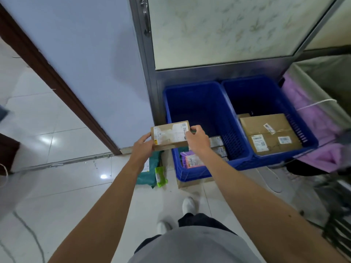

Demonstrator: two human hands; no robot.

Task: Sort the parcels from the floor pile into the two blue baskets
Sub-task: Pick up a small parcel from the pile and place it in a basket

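A single wide-angle camera is worn on the person's head. It faces forward and steeply down. The torso and shoes (189, 205) fill the bottom centre of the frame. Both forearms run up from the lower corners to the left hand (141, 147) and right hand (197, 141), which grip a cardboard parcel (170, 134) close to frame centre. The left basket (199, 103) and right basket (256, 95) lie just beyond, right of centre. The floor (57, 186) takes the left side. Lens distortion bends the door frame (57, 82).
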